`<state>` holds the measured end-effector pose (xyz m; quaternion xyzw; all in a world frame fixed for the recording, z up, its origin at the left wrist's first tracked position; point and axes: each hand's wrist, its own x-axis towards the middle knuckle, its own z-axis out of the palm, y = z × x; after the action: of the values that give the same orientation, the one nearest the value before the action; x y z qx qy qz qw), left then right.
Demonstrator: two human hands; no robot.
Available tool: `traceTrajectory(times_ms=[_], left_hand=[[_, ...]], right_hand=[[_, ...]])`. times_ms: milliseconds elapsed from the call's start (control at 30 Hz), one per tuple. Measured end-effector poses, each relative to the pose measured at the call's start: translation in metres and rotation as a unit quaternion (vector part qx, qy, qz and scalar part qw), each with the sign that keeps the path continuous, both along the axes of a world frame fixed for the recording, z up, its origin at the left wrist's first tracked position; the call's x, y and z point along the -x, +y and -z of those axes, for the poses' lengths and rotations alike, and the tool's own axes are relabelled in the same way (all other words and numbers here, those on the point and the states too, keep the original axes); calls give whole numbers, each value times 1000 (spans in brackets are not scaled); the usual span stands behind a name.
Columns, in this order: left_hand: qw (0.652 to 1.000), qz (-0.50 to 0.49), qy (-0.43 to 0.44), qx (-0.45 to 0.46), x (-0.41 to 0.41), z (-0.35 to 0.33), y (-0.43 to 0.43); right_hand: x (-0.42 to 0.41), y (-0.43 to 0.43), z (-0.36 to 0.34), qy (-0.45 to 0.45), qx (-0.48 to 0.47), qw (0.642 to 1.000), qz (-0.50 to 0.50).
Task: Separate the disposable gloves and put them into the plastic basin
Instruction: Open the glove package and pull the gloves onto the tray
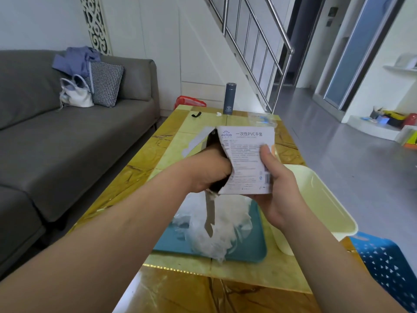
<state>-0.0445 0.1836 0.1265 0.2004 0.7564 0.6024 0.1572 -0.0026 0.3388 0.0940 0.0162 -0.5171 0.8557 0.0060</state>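
Observation:
A white cardboard glove box is held above the table, its torn side facing left. My right hand grips the box from the right and below, thumb on its printed face. My left hand reaches into the torn opening, so its fingers are hidden inside. Under the box, a pile of clear disposable gloves lies on a teal tray. A torn strip of cardboard hangs from the box over the pile. The pale yellow plastic basin stands to the right of the tray.
The yellow marble-patterned table carries a dark flask, a clear plastic bag and a small black item at its far end. A blue perforated basket sits at the right front. A grey sofa runs along the left.

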Motion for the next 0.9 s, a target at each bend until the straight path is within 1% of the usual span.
traceTrajectory(times_ms=[67,167,233,333,367,433,500,567,600,700,767,833,900], left_hand=[[1000,0,10,25,-1,0,3],[999,-16,11,29,-5,2,7],[998,-25,48,32,-6,-1,2],[993,-19,117,-8,-12,-5,-15],[985,-36,168,4,-13,-6,-22],[955,-36,275,106,-16,-6,-33],[914,1,342,218,-20,-2,-34],[870,3,409,276,-21,4,-27],[860,-4,427,280,-20,6,-23],[857,5,439,271,-23,4,-13],[837,19,456,302,-30,2,-8],[828,1,445,341,-37,0,-6],[826,-44,433,357,-38,-8,-10]], right_hand=[[1,5,3,-13,18,1000,0],[4,11,7,-36,48,998,-3],[7,19,12,-44,71,996,8],[10,37,18,-41,115,992,34],[11,41,20,-40,129,990,32],[13,45,24,-39,157,987,17],[14,39,26,-48,176,983,17],[14,30,25,-72,183,980,41],[15,28,24,-79,190,978,46],[13,21,23,-92,188,976,59],[11,18,23,-104,177,977,63],[10,14,20,-119,143,979,77],[15,7,18,-152,68,982,94]])
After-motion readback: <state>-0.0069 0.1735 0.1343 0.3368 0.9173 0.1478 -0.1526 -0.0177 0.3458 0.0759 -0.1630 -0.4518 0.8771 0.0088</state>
